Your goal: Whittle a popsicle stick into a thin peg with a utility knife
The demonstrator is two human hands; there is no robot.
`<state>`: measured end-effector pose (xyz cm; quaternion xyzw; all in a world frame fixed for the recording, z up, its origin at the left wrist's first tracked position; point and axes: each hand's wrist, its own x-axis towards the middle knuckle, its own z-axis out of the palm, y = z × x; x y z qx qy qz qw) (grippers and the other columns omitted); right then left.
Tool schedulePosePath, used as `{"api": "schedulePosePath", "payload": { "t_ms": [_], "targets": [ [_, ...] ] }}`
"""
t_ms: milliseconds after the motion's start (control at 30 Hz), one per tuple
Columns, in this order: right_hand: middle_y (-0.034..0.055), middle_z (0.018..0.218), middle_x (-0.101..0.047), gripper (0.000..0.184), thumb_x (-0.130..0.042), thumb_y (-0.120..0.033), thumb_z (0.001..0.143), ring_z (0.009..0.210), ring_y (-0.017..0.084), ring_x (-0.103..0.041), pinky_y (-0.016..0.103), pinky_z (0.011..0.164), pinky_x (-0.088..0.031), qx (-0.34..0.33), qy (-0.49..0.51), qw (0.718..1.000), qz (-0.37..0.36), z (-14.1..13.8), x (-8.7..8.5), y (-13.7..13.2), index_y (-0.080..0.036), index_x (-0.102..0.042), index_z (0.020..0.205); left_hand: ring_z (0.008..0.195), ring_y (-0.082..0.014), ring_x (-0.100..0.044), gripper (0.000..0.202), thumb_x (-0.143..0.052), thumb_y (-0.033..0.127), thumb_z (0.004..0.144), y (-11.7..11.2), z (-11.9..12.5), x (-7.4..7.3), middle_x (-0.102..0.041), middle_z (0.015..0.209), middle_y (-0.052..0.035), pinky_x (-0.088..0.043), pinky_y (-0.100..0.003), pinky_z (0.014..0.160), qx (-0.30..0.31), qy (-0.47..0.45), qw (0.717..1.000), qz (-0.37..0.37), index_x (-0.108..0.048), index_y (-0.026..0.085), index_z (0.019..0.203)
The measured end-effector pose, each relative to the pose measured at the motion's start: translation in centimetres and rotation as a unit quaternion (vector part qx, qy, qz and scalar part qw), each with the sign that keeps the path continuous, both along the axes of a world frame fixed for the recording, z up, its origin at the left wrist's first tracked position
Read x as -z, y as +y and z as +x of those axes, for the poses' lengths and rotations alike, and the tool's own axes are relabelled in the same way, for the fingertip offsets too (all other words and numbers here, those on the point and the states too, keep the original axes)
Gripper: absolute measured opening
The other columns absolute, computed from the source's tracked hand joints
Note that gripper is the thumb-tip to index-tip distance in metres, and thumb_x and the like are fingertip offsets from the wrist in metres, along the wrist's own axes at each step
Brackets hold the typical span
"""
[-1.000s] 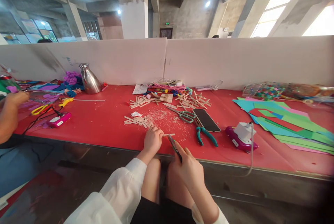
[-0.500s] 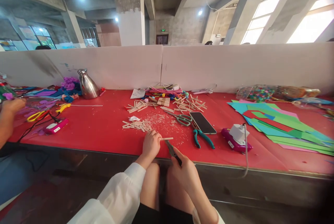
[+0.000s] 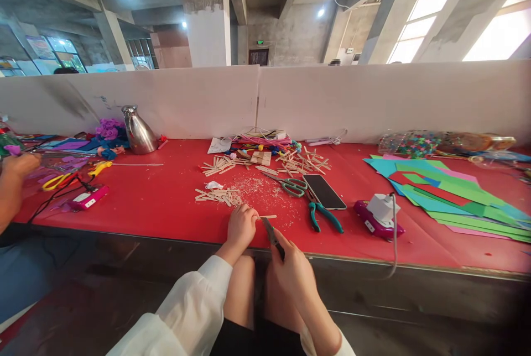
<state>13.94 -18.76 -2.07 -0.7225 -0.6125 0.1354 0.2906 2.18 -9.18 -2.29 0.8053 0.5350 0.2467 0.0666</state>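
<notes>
My left hand (image 3: pixel 241 226) is closed on a thin wooden stick (image 3: pixel 267 216) that pokes out to the right, at the near edge of the red table (image 3: pixel 157 201). My right hand (image 3: pixel 293 268) grips a small cutting tool (image 3: pixel 271 234) with a dark handle and grey blade. The blade tip meets the stick just right of my left fingers. Wood shavings (image 3: pixel 257 187) and a small heap of cut sticks (image 3: pixel 215 195) lie just beyond my hands.
Scissors (image 3: pixel 292 185), teal pliers (image 3: pixel 326 215), a phone (image 3: pixel 323 190) and a purple glue gun (image 3: pixel 377 218) lie to the right, coloured paper sheets (image 3: pixel 448 195) further right. More sticks (image 3: pixel 298 162) and a metal jug (image 3: pixel 136 130) stand behind. Another person's hand (image 3: pixel 19 165) works at far left.
My hands stay at the stick and tool with only slight shifts; the view has tilted a little. The stick remains held against the blade.
</notes>
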Motion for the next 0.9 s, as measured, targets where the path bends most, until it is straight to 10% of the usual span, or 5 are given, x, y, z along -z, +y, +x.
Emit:
{"api": "schedulePosePath", "payload": {
  "t_ms": [200,900],
  "targets": [
    [0.0046,0.106,-0.066,0.039,-0.039,-0.022,0.081,0.092,0.017,-0.063,0.025,0.074,-0.047,-0.023,0.085,0.996,0.004,0.9,-0.4,-0.2,-0.022,-0.055,0.116,0.086,-0.0165,-0.051,0.015,-0.048,0.011,0.080,0.1,0.0,0.0,-0.057,0.082,-0.0026,-0.039,-0.027,0.077,0.001,-0.006,1.000,-0.006,-0.060,0.019,0.077],
    [0.0001,0.090,-0.068,0.038,-0.046,-0.025,0.082,0.063,0.013,-0.064,0.019,0.044,-0.037,0.030,-0.131,0.990,0.047,0.7,-0.1,-0.2,-0.032,-0.053,0.118,0.084,-0.0165,-0.051,0.016,-0.048,0.012,0.080,0.1,0.0,0.2,-0.057,0.082,-0.0023,-0.038,-0.026,0.074,-0.004,-0.009,1.000,-0.001,-0.061,0.020,0.078]
  ]
}}
